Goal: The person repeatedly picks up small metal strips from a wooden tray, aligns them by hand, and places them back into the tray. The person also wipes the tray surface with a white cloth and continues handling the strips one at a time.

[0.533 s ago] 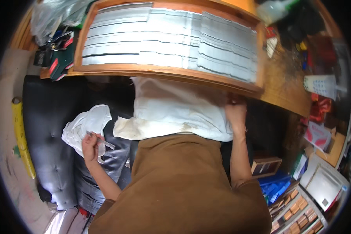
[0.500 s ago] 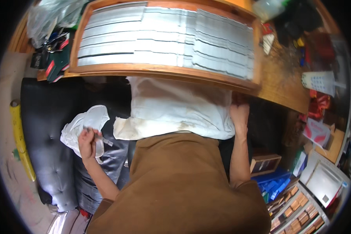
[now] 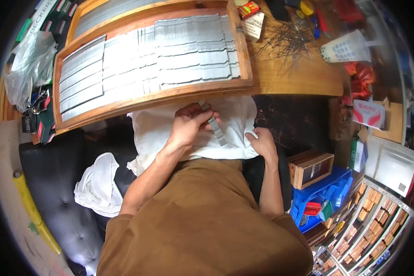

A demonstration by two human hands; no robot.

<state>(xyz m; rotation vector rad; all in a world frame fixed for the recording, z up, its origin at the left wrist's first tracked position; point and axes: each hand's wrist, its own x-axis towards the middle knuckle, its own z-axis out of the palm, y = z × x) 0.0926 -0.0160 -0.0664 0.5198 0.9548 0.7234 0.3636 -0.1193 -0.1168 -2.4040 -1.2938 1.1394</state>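
My left hand (image 3: 188, 124) is closed around a narrow grey metal strip (image 3: 215, 125) and holds it over the white cloth (image 3: 165, 133) on my lap, just below the near rim of the wooden tray (image 3: 152, 100). The tray holds rows of similar grey strips (image 3: 170, 55). My right hand (image 3: 261, 141) pinches the right edge of the white cloth. A brown shirt (image 3: 202, 216) fills the lower middle.
A crumpled white rag (image 3: 99, 184) lies on the black tufted seat (image 3: 55, 184) at left. The wooden table (image 3: 299, 73) carries a pile of thin wires (image 3: 285, 41) and a cup (image 3: 347, 46). A wooden box (image 3: 313, 168) and a blue crate (image 3: 329, 193) stand at right.
My left hand left the white rag at left and came up to the lap, now gripping a grey strip. The view shifted, putting the tray further left.
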